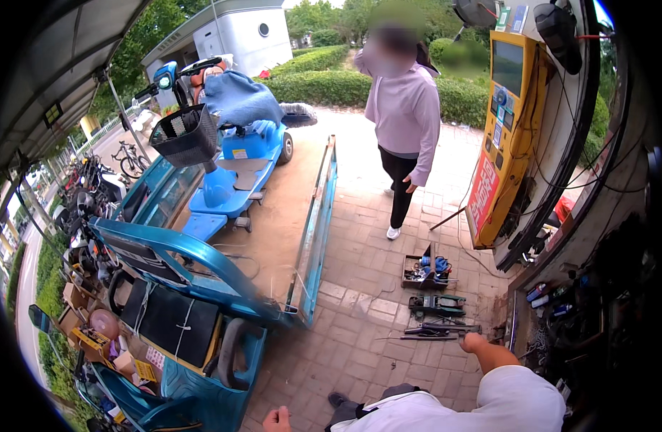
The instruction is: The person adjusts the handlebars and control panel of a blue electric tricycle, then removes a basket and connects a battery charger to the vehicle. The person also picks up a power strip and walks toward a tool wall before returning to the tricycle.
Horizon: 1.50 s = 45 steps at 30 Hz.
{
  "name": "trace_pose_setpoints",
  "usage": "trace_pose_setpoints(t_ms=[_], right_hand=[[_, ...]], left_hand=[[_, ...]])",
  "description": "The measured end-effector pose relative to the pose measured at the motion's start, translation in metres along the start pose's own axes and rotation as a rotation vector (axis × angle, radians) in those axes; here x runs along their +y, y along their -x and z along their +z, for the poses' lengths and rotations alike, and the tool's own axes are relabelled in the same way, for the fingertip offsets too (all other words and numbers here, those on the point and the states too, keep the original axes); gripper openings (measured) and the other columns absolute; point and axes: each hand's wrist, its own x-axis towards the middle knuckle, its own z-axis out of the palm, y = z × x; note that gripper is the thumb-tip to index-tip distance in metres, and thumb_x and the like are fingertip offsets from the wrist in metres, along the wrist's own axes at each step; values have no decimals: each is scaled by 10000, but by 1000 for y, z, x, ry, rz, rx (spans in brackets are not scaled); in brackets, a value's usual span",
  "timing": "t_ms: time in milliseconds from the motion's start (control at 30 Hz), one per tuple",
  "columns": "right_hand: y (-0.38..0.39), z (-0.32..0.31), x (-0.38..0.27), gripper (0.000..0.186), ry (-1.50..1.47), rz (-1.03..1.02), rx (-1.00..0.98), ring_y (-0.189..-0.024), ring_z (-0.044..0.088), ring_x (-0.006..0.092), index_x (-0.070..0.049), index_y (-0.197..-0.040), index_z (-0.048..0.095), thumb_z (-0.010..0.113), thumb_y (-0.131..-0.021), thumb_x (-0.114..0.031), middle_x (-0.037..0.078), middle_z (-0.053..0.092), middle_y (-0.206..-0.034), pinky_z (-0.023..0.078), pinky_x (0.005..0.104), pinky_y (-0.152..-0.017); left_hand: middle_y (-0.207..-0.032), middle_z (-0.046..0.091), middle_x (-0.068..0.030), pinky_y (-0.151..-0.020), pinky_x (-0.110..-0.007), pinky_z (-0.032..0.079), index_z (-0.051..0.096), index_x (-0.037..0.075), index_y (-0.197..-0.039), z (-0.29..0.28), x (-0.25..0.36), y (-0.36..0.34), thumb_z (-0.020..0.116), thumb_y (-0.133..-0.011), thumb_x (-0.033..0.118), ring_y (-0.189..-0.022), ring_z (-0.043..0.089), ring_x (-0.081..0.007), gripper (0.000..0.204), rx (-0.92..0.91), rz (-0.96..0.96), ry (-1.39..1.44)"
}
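Observation:
My right hand point(475, 343) reaches out at the lower right with its fingers curled closed. In view it sits at the end of several long dark metal tools point(437, 331) lying on the paving; whether it grips anything is hidden. Beyond those tools lie a green floor jack point(437, 305) and an open toolbox point(415, 272) holding hand tools and something blue. My left hand point(277, 420) shows only partly at the lower edge, its fingers loosely bent and apart, with nothing visible in them.
At left stands a blue cargo tricycle point(201, 253), its bed carrying a blue mobility scooter point(234, 176). A person in a lilac top point(406, 108) stands ahead. A yellow kiosk point(505, 129) with trailing cables is at right, above a dark cluttered shelf point(561, 317).

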Motion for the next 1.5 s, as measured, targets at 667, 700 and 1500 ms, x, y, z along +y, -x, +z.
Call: trace_pose_setpoints(t_ms=[667, 700, 1500], right_hand=[[148, -232, -461, 334, -643, -1859, -575, -991, 518, 300, -11, -1146, 501, 456, -948, -276, 153, 512, -1064, 409, 362, -881], [140, -251, -454, 316, -632, -1882, -631, -989, 519, 289, -17, -1134, 511, 462, -943, -264, 146, 518, -1050, 408, 358, -876], [-136, -423, -539, 343, -473, -1721, -592, -937, 575, 298, -14, -1044, 592, 501, -929, -324, 145, 590, -987, 467, 363, -809]], left_hand=[[-1108, 633, -132, -791, -412, 492, 675, 56, -1000, 201, 62, -317, 510, -806, 134, -1022, 614, -276, 267, -1070, 308, -1020], [-1099, 635, -141, -781, -411, 493, 676, 42, -991, 194, 71, -324, 515, -796, 114, -1010, 618, -286, 263, -1066, 260, -1000], [-1294, 465, -137, -907, -422, 441, 348, 39, -1345, 107, -3, -555, 576, -755, 631, -1102, 518, -314, 866, 1027, -985, 1283]])
